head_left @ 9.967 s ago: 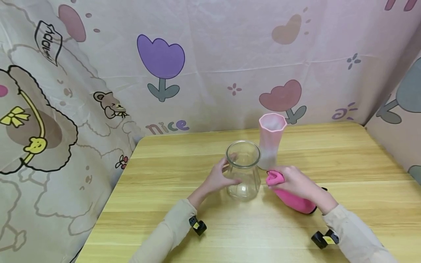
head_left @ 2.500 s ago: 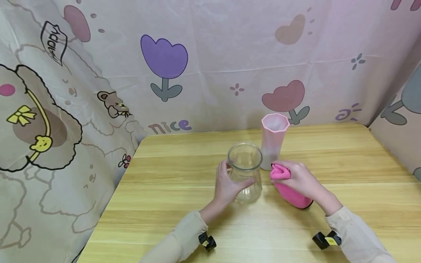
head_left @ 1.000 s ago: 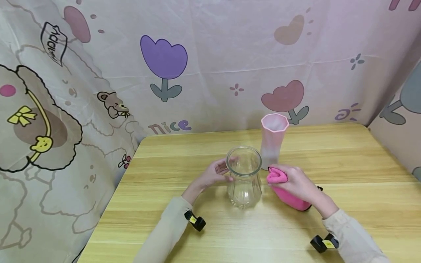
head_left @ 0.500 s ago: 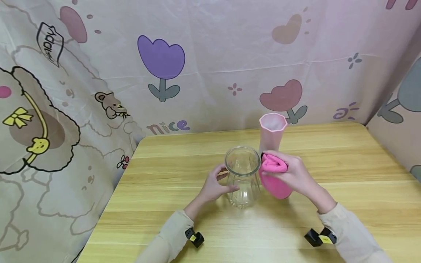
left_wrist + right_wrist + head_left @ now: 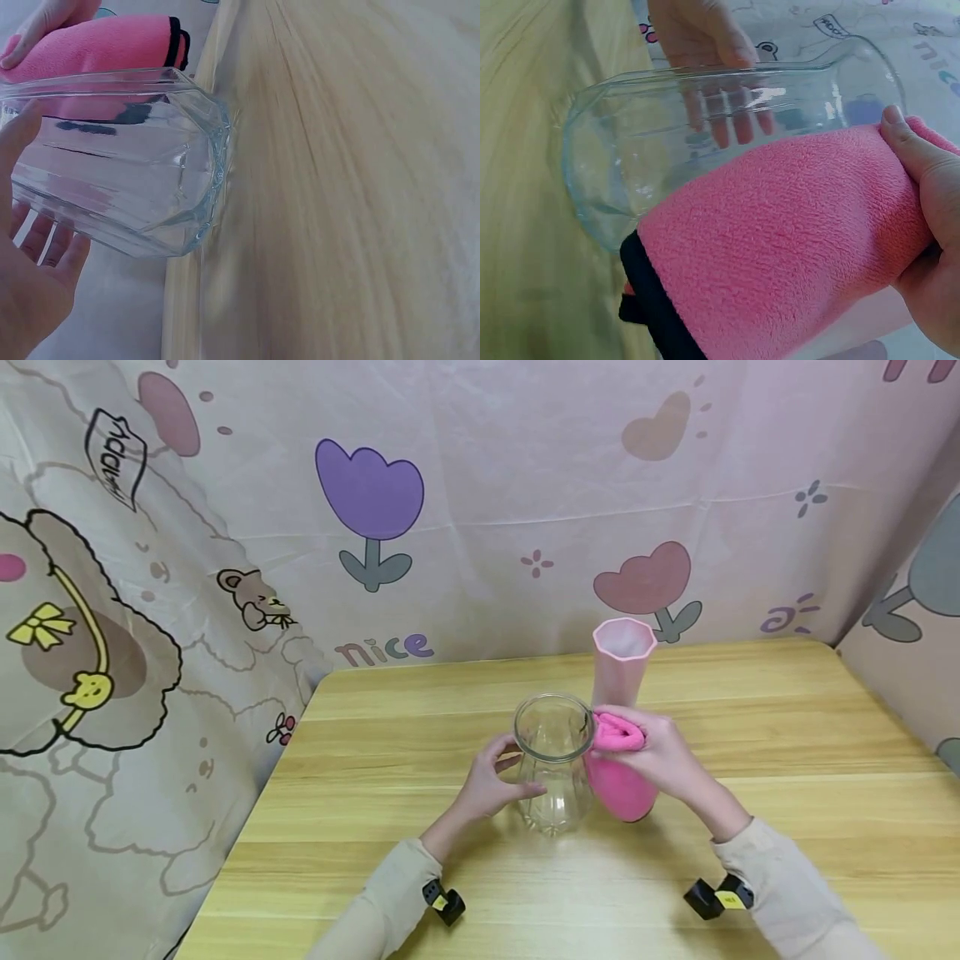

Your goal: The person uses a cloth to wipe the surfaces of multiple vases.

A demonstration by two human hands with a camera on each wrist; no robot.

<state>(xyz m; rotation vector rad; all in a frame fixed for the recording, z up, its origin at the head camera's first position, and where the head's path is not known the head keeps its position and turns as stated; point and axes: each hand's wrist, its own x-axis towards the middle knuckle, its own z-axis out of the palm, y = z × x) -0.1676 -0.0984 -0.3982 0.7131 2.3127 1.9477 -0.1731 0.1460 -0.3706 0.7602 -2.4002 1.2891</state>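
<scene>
A clear ribbed glass vase (image 5: 553, 793) with a round rim stands on the table in the head view. My left hand (image 5: 487, 783) holds its left side, thumb in front and the other fingers behind. In the left wrist view, the thumb lies along the glass (image 5: 127, 169). My right hand (image 5: 663, 758) grips a folded pink fleece cloth (image 5: 621, 787) with black edging, bunched at the top. The cloth hangs against the vase's right side. In the right wrist view, the cloth (image 5: 780, 232) covers part of the glass, and the thumb presses its upper end near the rim.
A tall pink-and-white faceted vase (image 5: 622, 672) stands right behind the cloth, its lower part hidden by cloth and hand. The wooden table (image 5: 375, 793) ends at a printed fabric backdrop (image 5: 480, 527). Small black cameras (image 5: 444, 902) sit on both wrists.
One second ago the left hand was looser beside the glass vase; now its thumb reaches across the front. The right hand has brought the cloth leftward and up against the vase.
</scene>
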